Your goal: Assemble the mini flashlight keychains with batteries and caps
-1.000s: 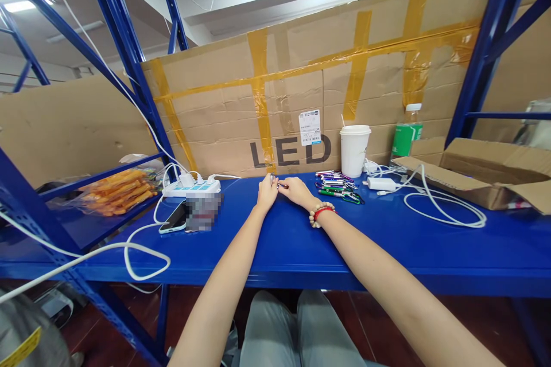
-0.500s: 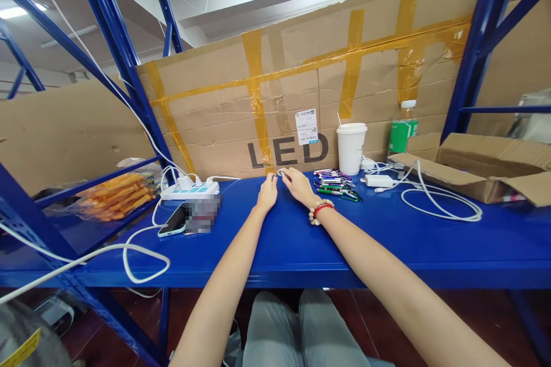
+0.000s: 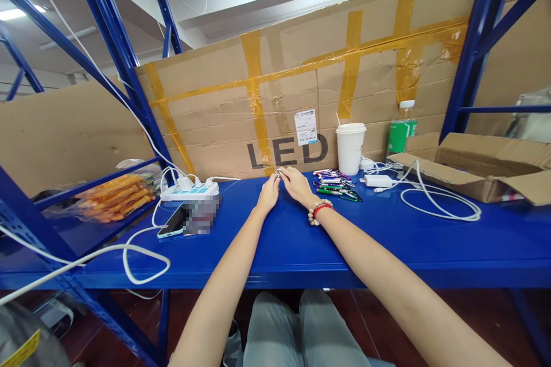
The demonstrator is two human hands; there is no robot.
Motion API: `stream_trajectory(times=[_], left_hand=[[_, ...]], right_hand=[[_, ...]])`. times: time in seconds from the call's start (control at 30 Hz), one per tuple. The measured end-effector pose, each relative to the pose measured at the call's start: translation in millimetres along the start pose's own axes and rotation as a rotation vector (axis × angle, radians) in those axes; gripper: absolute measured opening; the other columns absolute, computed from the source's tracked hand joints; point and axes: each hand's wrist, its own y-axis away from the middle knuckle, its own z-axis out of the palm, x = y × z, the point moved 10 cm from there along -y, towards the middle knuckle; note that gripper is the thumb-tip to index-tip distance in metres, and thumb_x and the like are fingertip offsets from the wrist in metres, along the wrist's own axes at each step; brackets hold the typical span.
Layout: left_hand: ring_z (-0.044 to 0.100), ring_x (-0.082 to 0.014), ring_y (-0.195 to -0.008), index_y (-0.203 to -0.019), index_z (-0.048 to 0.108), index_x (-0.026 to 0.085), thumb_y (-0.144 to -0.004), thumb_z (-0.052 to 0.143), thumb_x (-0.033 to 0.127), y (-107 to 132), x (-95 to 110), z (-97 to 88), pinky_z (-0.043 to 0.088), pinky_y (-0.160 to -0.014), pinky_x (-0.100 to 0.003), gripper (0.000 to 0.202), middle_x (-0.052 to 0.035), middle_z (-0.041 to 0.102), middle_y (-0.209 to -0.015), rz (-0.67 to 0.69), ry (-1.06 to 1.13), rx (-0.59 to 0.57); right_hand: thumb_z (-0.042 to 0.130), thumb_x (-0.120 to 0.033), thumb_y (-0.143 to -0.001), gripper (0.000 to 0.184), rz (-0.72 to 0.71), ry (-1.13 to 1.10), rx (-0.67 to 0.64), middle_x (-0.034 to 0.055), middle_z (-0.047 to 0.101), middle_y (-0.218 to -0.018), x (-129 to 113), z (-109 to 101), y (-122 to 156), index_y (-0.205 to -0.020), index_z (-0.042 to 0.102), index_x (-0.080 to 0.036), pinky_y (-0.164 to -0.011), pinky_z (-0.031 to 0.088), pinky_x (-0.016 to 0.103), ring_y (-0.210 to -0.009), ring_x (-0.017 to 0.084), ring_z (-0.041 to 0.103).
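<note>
Both my hands rest together on the blue bench top [image 3: 301, 241], close to the cardboard wall. My left hand [image 3: 268, 192] is closed, its fingertips pinched on a small metal ring [image 3: 278, 172]. My right hand [image 3: 297, 183], with a bead bracelet at the wrist, is closed too and pinches the same small piece from the other side; what else it holds is too small to make out. A heap of small coloured pen-like keychains [image 3: 337, 183] lies just right of my right hand.
A white paper cup [image 3: 350, 148] and a green bottle [image 3: 401, 131] stand at the back. A white charger with coiled cable [image 3: 434, 198] and an open cardboard box [image 3: 482, 169] lie at right. A power strip [image 3: 189, 189], a phone [image 3: 172, 221] and an orange packet [image 3: 116, 195] are at left.
My hands have shifted slightly away from me towards the cardboard. A dark red stick seen between the fingers a second ago no longer shows; a small ring now shows at the fingertips.
</note>
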Motion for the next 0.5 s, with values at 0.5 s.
stream_trajectory(times=[0.5], left_hand=[[0.060,-0.0179,-0.076,-0.096,0.051,0.026,-0.091,0.027,0.040,5,-12,-3.9,0.044,-0.071,-0.030,0.028,-0.0009,0.063,-0.079,-0.176,-0.105,-0.006]], right_hand=[[0.027,-0.025,-0.091,0.034,-0.037,-0.173,0.019,0.0069,0.059,-0.108,3,10,-5,-0.112,0.055,-0.026,-0.080,0.035,0.028,-0.100,0.019,0.049]])
